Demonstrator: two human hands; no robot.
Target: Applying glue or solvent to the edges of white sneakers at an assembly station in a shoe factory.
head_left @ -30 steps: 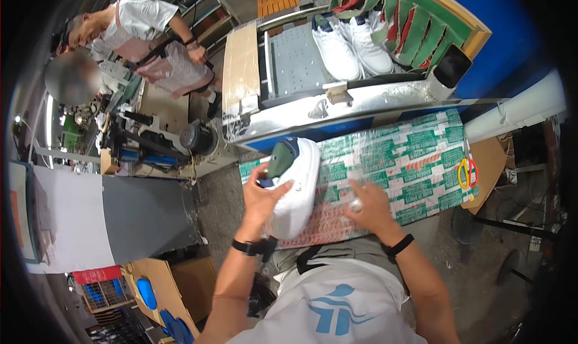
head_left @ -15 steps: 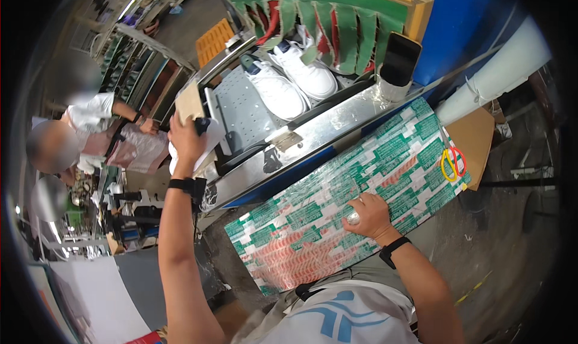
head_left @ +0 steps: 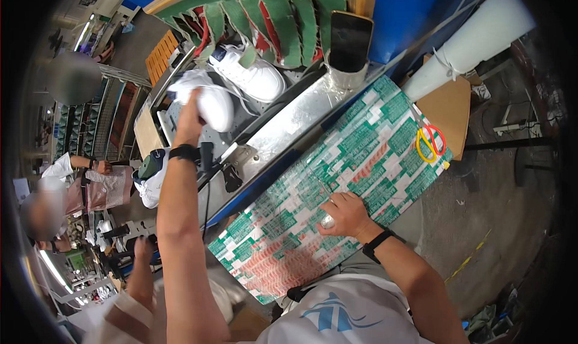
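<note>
Left hand has swung off the bench and now grips a white shoe on the metal tray behind it, beside a second shoe. Right hand stays curled, pressed on the bench. Looks like drop-off.

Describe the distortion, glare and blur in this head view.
Head view: fisheye bends the patterned board and metal tray edges, dark vignette rings the rim; glare streaks the tray; left hand on the white shoe looks slightly soft; right hand is sharp.
</note>
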